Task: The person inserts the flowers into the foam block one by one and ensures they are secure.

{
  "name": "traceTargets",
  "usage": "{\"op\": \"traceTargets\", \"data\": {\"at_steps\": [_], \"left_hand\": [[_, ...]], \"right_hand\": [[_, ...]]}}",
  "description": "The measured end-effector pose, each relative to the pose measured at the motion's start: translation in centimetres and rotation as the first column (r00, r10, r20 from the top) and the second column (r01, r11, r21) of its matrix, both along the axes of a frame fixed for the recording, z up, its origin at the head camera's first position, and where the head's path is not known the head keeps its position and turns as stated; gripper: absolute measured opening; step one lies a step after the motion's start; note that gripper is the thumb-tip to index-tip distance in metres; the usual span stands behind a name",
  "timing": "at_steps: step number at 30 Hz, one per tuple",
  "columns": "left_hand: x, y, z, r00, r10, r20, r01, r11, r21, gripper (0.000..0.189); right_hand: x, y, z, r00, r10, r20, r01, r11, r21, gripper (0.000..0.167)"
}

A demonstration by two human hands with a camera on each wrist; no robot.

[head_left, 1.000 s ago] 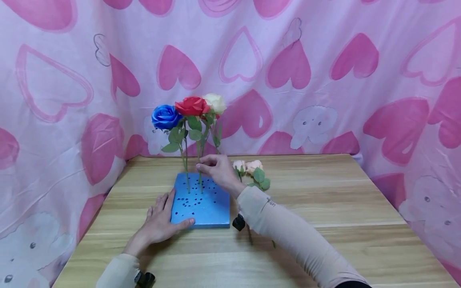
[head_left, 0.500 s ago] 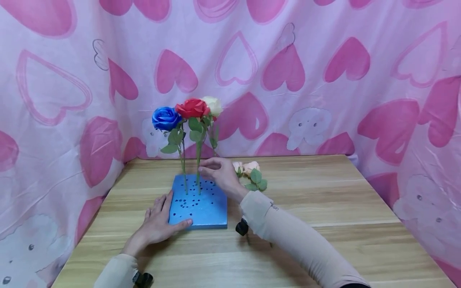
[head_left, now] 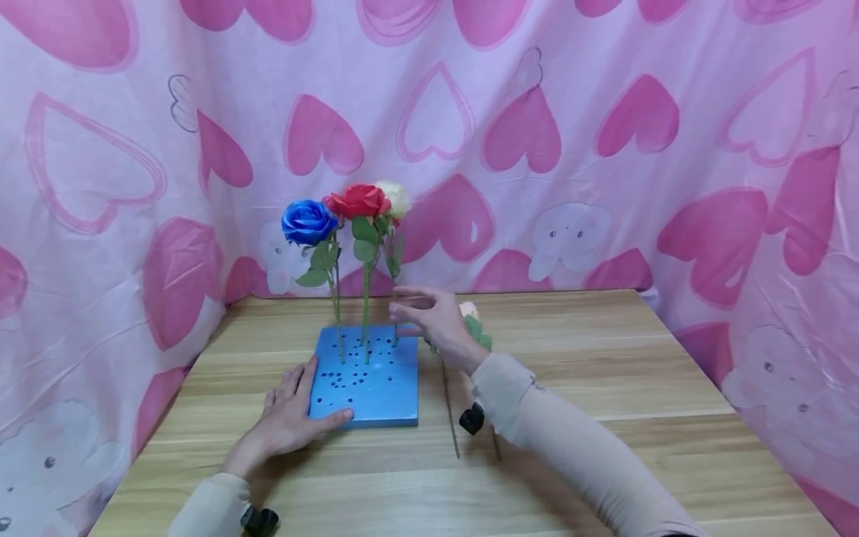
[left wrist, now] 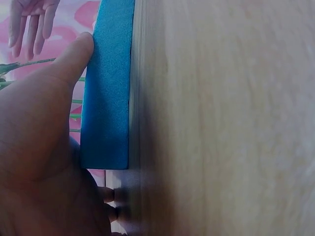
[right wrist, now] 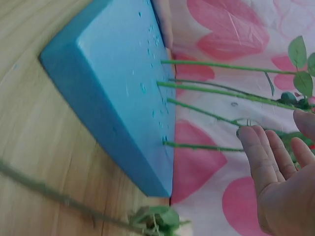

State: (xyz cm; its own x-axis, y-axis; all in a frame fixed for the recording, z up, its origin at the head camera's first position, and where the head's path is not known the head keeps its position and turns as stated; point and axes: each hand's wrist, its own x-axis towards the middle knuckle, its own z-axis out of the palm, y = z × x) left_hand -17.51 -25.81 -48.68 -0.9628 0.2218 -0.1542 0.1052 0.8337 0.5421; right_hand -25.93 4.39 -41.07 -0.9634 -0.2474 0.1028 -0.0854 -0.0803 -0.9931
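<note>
A blue foam block [head_left: 379, 395], dotted with small holes, lies flat on the table. Standing in it on green stems are a blue rose [head_left: 309, 222], a red rose [head_left: 360, 201] and, partly hidden behind, a white rose [head_left: 397, 198]. My left hand [head_left: 287, 418] rests against the block's left side, its thumb [left wrist: 78, 56] across the near edge in the left wrist view. My right hand [head_left: 439, 328] hovers right of the stems with fingers extended and holds nothing. In the right wrist view, the stems [right wrist: 206, 64] rise from the block near the fingertips.
To the right of the block, pale roses [head_left: 467, 308] lie on the wooden table [head_left: 570, 373], their stems [head_left: 450, 410] pointing toward me. My right hand partly hides them. A pink heart-patterned curtain [head_left: 429, 97] hangs behind the table and along both sides.
My right hand has let go of the red rose's stem and drawn back to the right, its fingers spreading. The left hand stays on the block. The view has shifted slightly.
</note>
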Motion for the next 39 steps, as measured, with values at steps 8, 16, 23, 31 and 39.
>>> {"op": "traceTargets", "data": {"at_steps": [8, 16, 23, 31, 39], "left_hand": [[0.0, 0.2, 0.2, 1.000, -0.005, -0.004, 0.005, 1.000, -0.016, 0.133], [0.3, 0.2, -0.1, 1.000, 0.004, -0.013, -0.004, 1.000, 0.009, 0.133], [0.2, 0.1, 0.0, 1.000, -0.005, -0.009, 0.005, 1.000, 0.004, 0.134], [0.0, 0.2, -0.1, 1.000, -0.012, -0.017, 0.012, 1.000, -0.007, 0.133], [0.1, 0.2, 0.0, 0.999, -0.025, -0.034, 0.025, 1.000, 0.012, 0.133]], "right_hand": [[0.3, 2.9, 0.3, 1.000, -0.003, -0.011, 0.002, 1.000, -0.017, 0.046], [0.8, 5.8, 0.5, 1.000, -0.019, 0.004, 0.019, 1.000, 0.001, 0.051], [1.3, 9.0, 0.3, 0.998, -0.054, 0.020, 0.054, 0.999, -0.003, 0.053], [2.3, 11.9, -0.2, 0.992, -0.094, 0.084, 0.095, 0.995, -0.010, 0.056], [3.5, 13.6, -1.9, 0.984, -0.118, 0.137, 0.110, 0.992, 0.061, 0.054]]}}
